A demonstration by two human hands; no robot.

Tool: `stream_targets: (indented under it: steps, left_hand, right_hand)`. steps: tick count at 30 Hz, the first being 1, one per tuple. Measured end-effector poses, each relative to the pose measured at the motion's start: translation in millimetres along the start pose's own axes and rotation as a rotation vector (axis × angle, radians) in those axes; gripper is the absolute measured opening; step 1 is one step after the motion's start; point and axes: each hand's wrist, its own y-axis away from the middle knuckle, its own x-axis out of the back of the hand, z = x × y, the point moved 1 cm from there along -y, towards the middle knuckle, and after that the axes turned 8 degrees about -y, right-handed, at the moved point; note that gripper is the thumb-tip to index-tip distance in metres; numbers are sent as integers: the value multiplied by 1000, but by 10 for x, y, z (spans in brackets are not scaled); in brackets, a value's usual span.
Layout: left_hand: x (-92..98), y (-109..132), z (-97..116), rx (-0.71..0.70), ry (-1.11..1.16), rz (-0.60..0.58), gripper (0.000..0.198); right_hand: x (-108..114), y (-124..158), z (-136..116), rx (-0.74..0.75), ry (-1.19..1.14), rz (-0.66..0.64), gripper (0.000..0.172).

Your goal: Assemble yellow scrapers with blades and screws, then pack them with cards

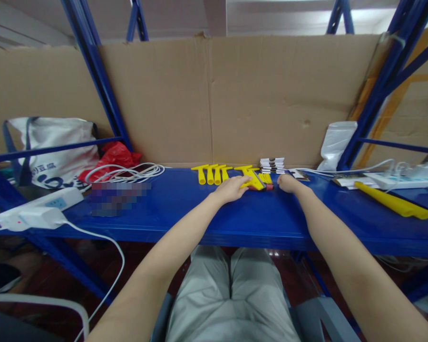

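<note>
My left hand (pixel 231 188) is closed around a yellow T-shaped scraper (pixel 254 180), its wide head pointing right with a dark edge. My right hand (pixel 287 184) is curled on the blue tabletop beside the stack of white packets with dark bands (pixel 272 165); whether its fingers hold anything is hidden. Between the hands lie small yellow strips (pixel 265 178) and a small red piece (pixel 269 187). Left of them several yellow T-shaped handles (pixel 210 176) stand in a row, round ends toward me.
A cardboard sheet (pixel 271 95) walls the back of the blue table (pixel 185 213). At left are a white power strip (pixel 39 209), coiled white cable (pixel 131 173), red plastic bag (pixel 116 156) and cloth bag (pixel 57 147). At right lie a long yellow piece (pixel 392 202) and another power strip (pixel 403 180).
</note>
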Motion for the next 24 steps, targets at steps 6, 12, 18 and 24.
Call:
stream_targets:
  steps: [6, 12, 18, 24]
  left_hand:
    - [-6, 3, 1, -7, 11, -2, 39]
    - [-8, 2, -1, -12, 10, -7, 39]
    - [-8, 0, 16, -37, 4, -18, 39]
    - [-5, 4, 25, -61, 1, -8, 36]
  right_hand:
    - [113, 94, -131, -42, -64, 10, 21]
    - [113, 95, -143, -79, -122, 19, 20]
    - [210, 111, -324, 6, -265, 150, 21]
    - [234, 145, -636, 237, -424, 301, 18]
